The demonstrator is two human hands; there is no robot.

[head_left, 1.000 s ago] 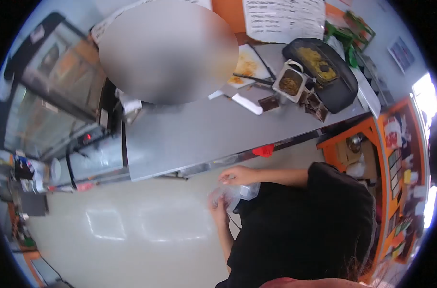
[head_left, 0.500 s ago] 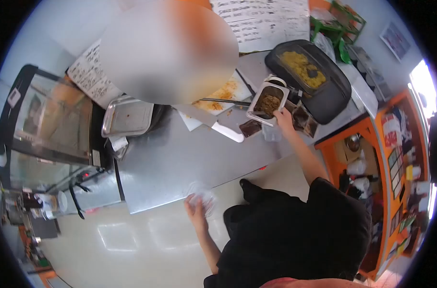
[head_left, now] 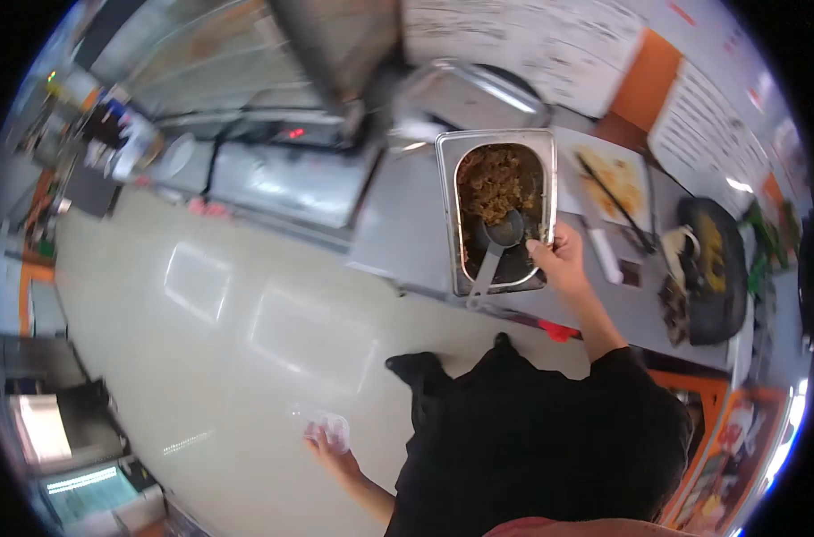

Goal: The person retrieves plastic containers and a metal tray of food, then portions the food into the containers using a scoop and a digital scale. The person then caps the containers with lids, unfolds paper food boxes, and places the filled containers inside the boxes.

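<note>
My right hand (head_left: pixel 561 255) grips the right rim of a rectangular steel food pan (head_left: pixel 498 134), raised in front of the counter. Brown shredded food (head_left: pixel 495 183) fills mostly the far part of the pan. A grey measuring spoon (head_left: pixel 504 231) rests in it, its handle over the near edge. Low on the left, my left hand (head_left: pixel 333 452) closes around a small clear plastic container (head_left: pixel 335 432) above the floor; its exact shape is blurred.
On the steel counter (head_left: pixel 389 215) are a metal tray (head_left: pixel 470 100), a stained white cutting board (head_left: pixel 617 179), a white-handled knife (head_left: pixel 606 259) and a dark container of yellow food (head_left: pixel 713 255). Left of it stands a glass-fronted cabinet (head_left: pixel 219 54); orange shelving (head_left: pixel 711 394) stands at right.
My view has swung left. The food pan, in my right hand, has come away from the dark container and nearer to me. My left hand still holds the clear container, now over the floor.
</note>
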